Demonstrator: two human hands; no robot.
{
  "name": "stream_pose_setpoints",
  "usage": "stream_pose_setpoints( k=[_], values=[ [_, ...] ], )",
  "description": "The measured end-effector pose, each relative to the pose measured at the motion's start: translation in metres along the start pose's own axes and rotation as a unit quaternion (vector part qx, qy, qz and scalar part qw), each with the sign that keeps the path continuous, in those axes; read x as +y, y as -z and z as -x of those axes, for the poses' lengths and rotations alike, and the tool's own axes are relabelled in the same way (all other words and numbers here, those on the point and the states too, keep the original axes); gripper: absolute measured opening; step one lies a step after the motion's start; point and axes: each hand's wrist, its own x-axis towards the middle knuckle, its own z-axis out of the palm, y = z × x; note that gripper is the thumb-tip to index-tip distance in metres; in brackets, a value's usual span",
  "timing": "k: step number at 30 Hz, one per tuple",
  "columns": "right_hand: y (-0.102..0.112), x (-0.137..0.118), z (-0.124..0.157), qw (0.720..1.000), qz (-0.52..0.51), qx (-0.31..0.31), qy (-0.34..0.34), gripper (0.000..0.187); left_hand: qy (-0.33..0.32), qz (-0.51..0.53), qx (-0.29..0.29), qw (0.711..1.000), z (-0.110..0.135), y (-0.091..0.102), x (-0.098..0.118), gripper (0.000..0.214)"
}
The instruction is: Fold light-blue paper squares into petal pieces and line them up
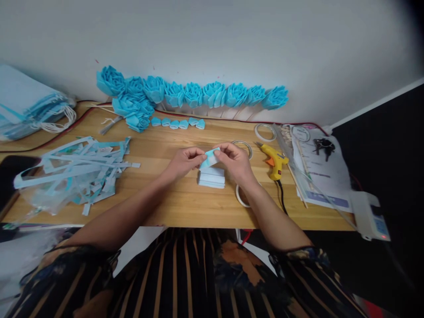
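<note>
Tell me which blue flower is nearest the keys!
It's the flower at the far right end of the long row. Every other blue flower sits farther left, so farther from the keys.

- The light-blue piece (210,158) is small, thin and soft-looking, its blue broken by a paler, whitish area.
- It is pinched between the left hand (187,161) and the right hand (234,160), thumbs on its near face.
- It is raised and tilted, the end toward the right hand higher; whether it is folded cannot be told.
- The stack (211,178) is made of flat, pale, oblong pieces, whitish on top with faint bluish layers along the near edge.
- It lies flat on the wooden table (182,207), just below the raised piece in view, its layers roughly aligned.
</note>
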Motion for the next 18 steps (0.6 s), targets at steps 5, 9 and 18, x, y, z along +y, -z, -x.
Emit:
stream_pose_setpoints(
  k=[5,9,18],
  values=[
    [0.0,0.0,0.001,0.999,0.037,0.017,0.012,0.025,-0.004,-0.006,0.012,1.0,-0.001,0.0,0.0,0.028],
    [-0.001,-0.002,0.001,0.999,0.043,0.015,0.015,0.022,0.0,0.002,0.017,1.0,0.0,-0.001,0.002,0.027],
    [-0.003,-0.011,0.004,0.982,0.15,0.016,0.115,0.003,0.015,0.008,0.04,0.999,-0.001,0.0,0.0,0.025]
  ],
)
